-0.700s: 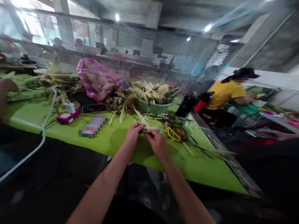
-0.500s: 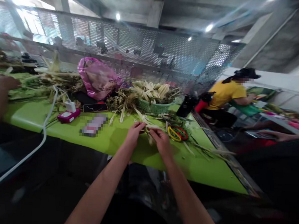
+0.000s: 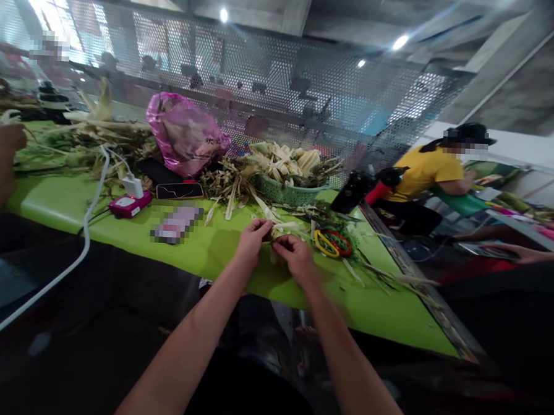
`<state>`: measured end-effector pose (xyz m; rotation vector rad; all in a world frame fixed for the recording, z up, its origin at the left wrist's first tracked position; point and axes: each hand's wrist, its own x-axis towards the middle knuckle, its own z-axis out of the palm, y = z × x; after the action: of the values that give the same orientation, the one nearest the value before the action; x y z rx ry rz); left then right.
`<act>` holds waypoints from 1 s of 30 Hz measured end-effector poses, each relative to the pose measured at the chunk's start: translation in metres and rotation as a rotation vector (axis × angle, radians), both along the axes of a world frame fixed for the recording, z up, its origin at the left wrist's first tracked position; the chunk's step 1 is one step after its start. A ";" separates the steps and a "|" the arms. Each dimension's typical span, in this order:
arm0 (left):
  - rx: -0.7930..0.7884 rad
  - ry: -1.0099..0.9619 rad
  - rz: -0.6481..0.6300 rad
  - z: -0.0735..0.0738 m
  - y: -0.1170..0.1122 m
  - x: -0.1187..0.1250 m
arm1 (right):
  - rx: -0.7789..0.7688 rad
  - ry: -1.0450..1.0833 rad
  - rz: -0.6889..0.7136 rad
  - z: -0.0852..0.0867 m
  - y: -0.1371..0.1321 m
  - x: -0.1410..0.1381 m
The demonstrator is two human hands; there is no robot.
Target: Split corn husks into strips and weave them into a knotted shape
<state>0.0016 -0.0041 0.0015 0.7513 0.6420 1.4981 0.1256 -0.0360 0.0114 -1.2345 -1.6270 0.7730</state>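
Observation:
Both my hands meet over the green table (image 3: 383,312). My left hand (image 3: 253,240) and my right hand (image 3: 295,258) are closed in a pinch on a pale dried leaf strip (image 3: 280,228) held between them. The strip runs back toward a heap of husks. Just right of my right hand lie a yellow ring (image 3: 322,244) and a red ring (image 3: 338,243). Behind my hands stands a green basket (image 3: 289,196) heaped with pale husks.
A pink plastic bag (image 3: 185,134), a dark phone (image 3: 179,191), a pink charger box (image 3: 129,205) and a white cable (image 3: 88,222) lie left. Another person's hand (image 3: 4,137) rests far left. A person in yellow (image 3: 422,172) sits at the right. Mesh fencing backs the table.
My hands have stayed together on the strip, with the right hand's fingers shifting slightly along it. The view has tilted down a little.

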 end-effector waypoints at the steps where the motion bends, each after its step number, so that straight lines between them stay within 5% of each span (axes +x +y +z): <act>1: -0.025 -0.034 0.003 -0.001 0.000 0.000 | -0.020 0.009 0.024 0.001 0.000 -0.001; 14: -0.083 -0.226 0.084 -0.002 0.006 -0.003 | -0.127 0.306 0.092 0.006 -0.010 -0.001; 21: -0.008 0.079 0.122 0.005 0.001 -0.002 | -0.042 0.241 0.065 0.006 -0.008 -0.001; 30: 0.113 0.220 0.230 0.001 0.003 -0.001 | 0.021 0.202 0.037 0.006 -0.006 -0.002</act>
<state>0.0003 -0.0007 0.0028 0.9637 0.8366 1.6857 0.1239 -0.0424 0.0170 -1.0779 -1.4929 0.8720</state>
